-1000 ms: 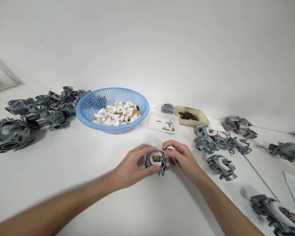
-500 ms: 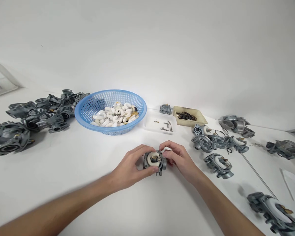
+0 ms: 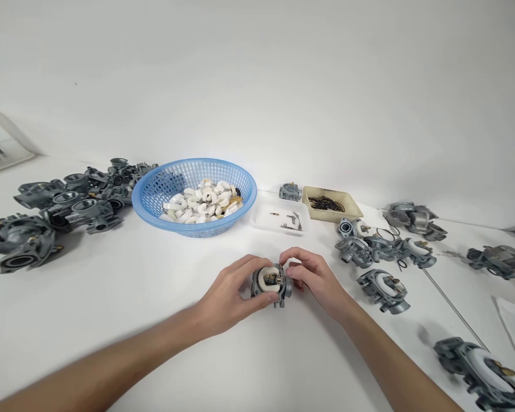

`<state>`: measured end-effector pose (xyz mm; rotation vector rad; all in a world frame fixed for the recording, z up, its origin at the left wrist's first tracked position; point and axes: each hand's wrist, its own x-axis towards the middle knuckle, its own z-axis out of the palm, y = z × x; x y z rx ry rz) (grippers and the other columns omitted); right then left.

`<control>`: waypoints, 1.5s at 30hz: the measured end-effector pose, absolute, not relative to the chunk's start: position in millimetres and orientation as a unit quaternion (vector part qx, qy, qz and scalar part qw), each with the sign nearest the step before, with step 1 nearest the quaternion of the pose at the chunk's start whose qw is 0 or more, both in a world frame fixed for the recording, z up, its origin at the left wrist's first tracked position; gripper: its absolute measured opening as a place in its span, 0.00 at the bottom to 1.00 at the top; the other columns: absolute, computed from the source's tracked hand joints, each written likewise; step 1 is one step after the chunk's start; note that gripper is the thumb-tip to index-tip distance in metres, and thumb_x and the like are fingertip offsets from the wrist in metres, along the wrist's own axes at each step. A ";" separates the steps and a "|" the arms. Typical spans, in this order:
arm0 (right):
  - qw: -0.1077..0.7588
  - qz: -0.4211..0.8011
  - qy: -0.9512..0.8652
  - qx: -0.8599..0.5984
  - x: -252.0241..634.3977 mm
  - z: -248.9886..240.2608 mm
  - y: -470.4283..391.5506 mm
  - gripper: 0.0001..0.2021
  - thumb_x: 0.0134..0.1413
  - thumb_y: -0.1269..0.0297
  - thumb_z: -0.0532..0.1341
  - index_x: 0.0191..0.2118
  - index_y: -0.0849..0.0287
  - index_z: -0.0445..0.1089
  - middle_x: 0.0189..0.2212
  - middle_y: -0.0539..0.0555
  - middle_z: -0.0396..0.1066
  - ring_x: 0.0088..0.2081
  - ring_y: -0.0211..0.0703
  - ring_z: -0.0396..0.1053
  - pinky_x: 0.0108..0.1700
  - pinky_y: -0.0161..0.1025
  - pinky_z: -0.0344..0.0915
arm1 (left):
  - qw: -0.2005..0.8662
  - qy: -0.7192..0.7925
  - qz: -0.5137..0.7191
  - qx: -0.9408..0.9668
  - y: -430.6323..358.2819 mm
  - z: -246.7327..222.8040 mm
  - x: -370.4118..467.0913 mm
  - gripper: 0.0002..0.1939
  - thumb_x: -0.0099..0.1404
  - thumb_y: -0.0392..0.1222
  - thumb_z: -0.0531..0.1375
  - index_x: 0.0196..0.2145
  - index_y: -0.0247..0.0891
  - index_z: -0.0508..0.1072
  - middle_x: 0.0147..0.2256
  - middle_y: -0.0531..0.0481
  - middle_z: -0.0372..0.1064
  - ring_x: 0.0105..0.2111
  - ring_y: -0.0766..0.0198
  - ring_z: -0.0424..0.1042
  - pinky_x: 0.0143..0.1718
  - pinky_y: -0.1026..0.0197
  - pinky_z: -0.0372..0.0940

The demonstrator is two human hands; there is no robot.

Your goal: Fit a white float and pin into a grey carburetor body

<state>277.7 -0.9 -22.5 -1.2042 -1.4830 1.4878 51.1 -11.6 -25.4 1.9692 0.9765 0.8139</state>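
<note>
On the white table [image 3: 163, 366], steady the carburetor [image 3: 286, 288], gripped in the left hand [image 3: 228, 293]; beside the float [image 3: 263, 280], work lightly with the right hand [image 3: 315, 278], curled at the rim, impossible to tell whether gripping.

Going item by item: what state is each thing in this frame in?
Left hand: curled around the metal body
Right hand: fingertips at the body's right side
Metal body: on the table, white ring-shaped piece seated on top
Blue basket: open, partly filled with white pieces
White tray: open, few small metal parts
Cream tray: open, holding dark rings
Left-side metal bodies: heaped together
</note>
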 end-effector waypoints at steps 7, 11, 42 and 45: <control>0.351 0.580 -0.582 -0.450 278.5 -25.1 -1.0 0.07 0.57 0.60 0.62 0.39 0.56 0.70 0.24 0.45 0.59 0.25 0.36 0.53 0.28 0.38 0.49 | 0.385 0.390 0.319 0.773 -11.0 -25.9 52.1 0.15 0.68 0.46 0.66 0.51 0.48 0.71 0.47 0.53 0.72 0.44 0.60 0.71 0.44 0.60 0.65; 0.341 0.579 -0.596 -0.440 281.5 -24.3 -1.6 0.07 0.58 0.60 0.62 0.40 0.55 0.70 0.23 0.44 0.56 0.25 0.36 0.52 0.28 0.38 0.48 | 0.380 0.392 0.319 0.775 -11.8 -26.0 51.2 0.15 0.68 0.46 0.66 0.51 0.48 0.72 0.46 0.53 0.72 0.43 0.61 0.71 0.44 0.60 0.65; 0.283 0.512 -0.679 -0.443 289.9 -23.4 -4.8 0.12 0.57 0.59 0.68 0.45 0.50 0.69 0.28 0.45 0.56 0.30 0.39 0.54 0.34 0.38 0.55 | 0.299 0.361 0.282 0.837 -1.9 -34.9 30.6 0.24 0.65 0.47 0.67 0.57 0.47 0.67 0.53 0.48 0.73 0.51 0.54 0.73 0.52 0.53 0.69; 0.287 0.509 -0.681 -0.442 290.0 -24.3 -4.3 0.12 0.57 0.60 0.68 0.45 0.50 0.69 0.28 0.45 0.56 0.29 0.39 0.54 0.34 0.38 0.55 | 0.290 0.361 0.282 0.840 -1.6 -36.2 30.2 0.24 0.65 0.47 0.67 0.57 0.47 0.67 0.52 0.48 0.73 0.50 0.54 0.74 0.51 0.53 0.69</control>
